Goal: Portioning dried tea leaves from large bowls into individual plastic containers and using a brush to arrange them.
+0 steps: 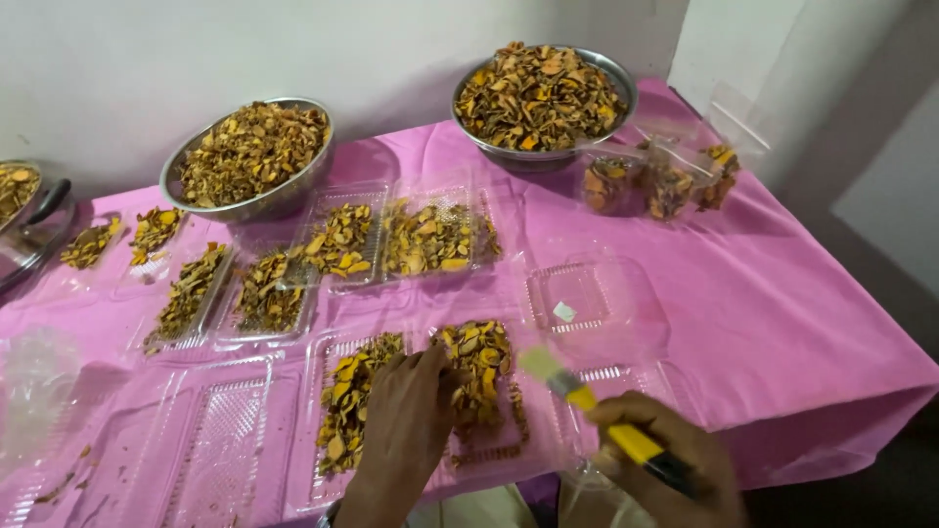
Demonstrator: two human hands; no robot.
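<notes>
Dried yellow-brown slices [479, 367] fill the clear plastic clamshell tray [328, 489] right in front of me on the pink tablecloth [782, 323], heaped in both of its halves. My left hand [406, 430] lies flat and unclenched across the tray, fingers spread on the slices between the two heaps, grasping nothing. My right hand [675, 469] is clenched around a yellow-handled brush [587, 401], whose pale bristles point up and left, just beside the right heap and above another clear tray. An empty clamshell [220, 445] sits to the left of the filled one, and another empty one [577, 298] lies farther back on the right. More filled trays stand in a row behind, and two steel bowls [249, 152] piled with the same slices rest by the wall. Small clear tubs [665, 181] with slices stand near the right bowl.
</notes>
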